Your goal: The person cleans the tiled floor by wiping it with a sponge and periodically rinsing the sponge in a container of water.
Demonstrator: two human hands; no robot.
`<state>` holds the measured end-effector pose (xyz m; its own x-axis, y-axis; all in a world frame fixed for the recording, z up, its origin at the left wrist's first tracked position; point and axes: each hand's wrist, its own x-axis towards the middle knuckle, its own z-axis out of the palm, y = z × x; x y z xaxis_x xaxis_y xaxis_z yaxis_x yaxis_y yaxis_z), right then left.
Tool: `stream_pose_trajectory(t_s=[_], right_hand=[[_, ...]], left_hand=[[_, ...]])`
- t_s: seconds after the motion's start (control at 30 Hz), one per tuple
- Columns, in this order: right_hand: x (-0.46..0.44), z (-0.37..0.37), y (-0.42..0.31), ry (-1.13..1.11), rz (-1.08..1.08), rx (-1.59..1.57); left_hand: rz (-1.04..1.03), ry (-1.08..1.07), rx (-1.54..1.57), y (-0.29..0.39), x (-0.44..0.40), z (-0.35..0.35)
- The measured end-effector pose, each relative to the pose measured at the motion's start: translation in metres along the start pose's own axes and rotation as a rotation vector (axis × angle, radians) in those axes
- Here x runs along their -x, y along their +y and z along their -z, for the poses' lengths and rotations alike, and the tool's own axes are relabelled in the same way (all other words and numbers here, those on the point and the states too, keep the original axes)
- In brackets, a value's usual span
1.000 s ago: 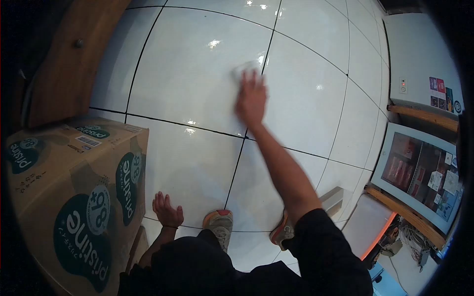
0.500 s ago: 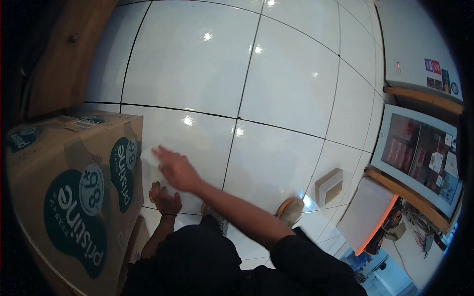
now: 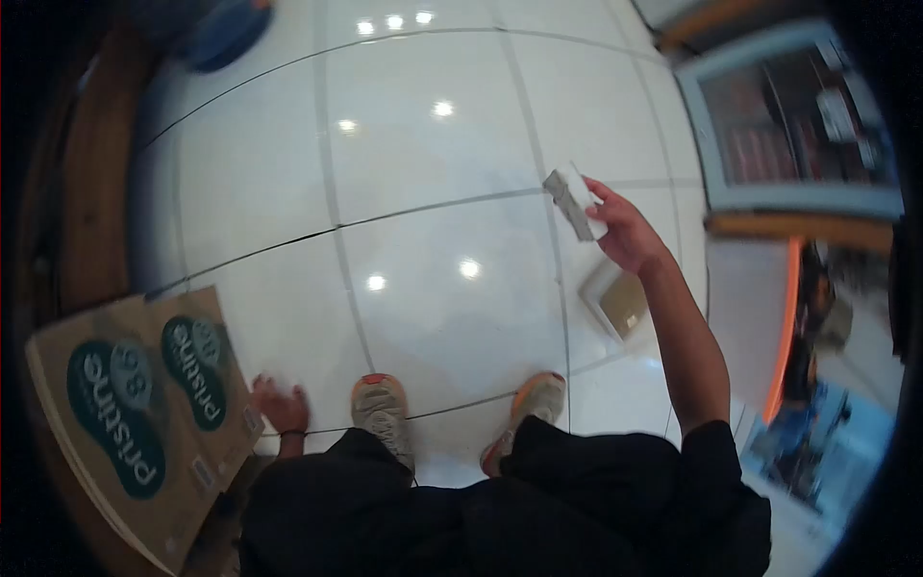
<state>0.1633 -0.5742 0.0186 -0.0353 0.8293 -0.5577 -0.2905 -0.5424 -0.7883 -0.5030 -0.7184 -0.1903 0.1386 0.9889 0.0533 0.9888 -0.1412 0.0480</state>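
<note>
My right hand (image 3: 625,226) is raised over the tiled floor at the right. It grips a folded white wipe (image 3: 577,204) whose outward side is grey and dirty-looking. Just below that hand, a shallow white tub (image 3: 620,298) with something brownish inside stands on the floor. My left hand (image 3: 282,404) hangs beside the cardboard box (image 3: 144,404) at the lower left. Its fingers are slightly blurred but look apart, with nothing visible in them; whether they touch the box I cannot tell.
My shoes (image 3: 383,409) stand on the white tiles. A wooden post (image 3: 106,183) rises at the left, with a blue container (image 3: 226,37) behind it. At the right are a glass-fronted cabinet (image 3: 769,125) and an orange-rimmed bin (image 3: 786,327).
My right hand has lifted from the floor by the box and swung right, carrying the wipe. My left hand stays near the box. The view has shifted, and a blue container has appeared.
</note>
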Motion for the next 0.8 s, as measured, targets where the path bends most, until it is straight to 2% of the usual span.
stream_pose_trajectory(t_s=[0.03,0.07,0.13,0.17,0.2,0.3,0.4,0.5,0.53,0.63,0.8], right_hand=[[0.02,0.034,0.01,0.04,-0.036,-0.132],[0.039,0.063,0.018,0.068,-0.061,-0.259],[0.069,0.102,0.034,0.069,-0.082,-0.45],[0.083,0.117,0.042,0.06,-0.09,-0.549],[0.095,0.129,0.049,0.078,-0.07,-0.584],[0.121,0.159,0.075,0.122,-0.039,-0.507],[0.133,0.165,0.106,0.295,-0.086,-0.139],[0.117,0.169,0.162,0.522,-0.04,0.545],[0.114,0.167,0.174,0.584,-0.026,0.861],[0.099,0.141,0.185,0.671,-0.36,1.364],[0.08,0.144,0.203,0.656,-0.367,1.501]], left_hand=[[0.039,0.031,-0.044,0.006,-0.01,0.014],[0.081,-0.041,-0.135,0.009,-0.02,0.03],[0.03,0.089,-0.064,0.0,-0.024,0.043],[0.075,-0.015,-0.051,0.014,-0.035,0.069],[0.037,0.053,-0.072,0.015,-0.033,0.077],[0.083,-0.229,0.204,0.043,-0.036,0.122],[0.124,-0.523,0.399,0.039,-0.026,0.126],[0.17,-0.595,0.551,0.054,-0.018,0.116],[0.197,-0.652,0.561,0.057,-0.016,0.109],[0.241,-0.606,0.614,0.085,-0.008,0.104],[0.254,-0.558,0.627,0.085,0.001,0.098]])
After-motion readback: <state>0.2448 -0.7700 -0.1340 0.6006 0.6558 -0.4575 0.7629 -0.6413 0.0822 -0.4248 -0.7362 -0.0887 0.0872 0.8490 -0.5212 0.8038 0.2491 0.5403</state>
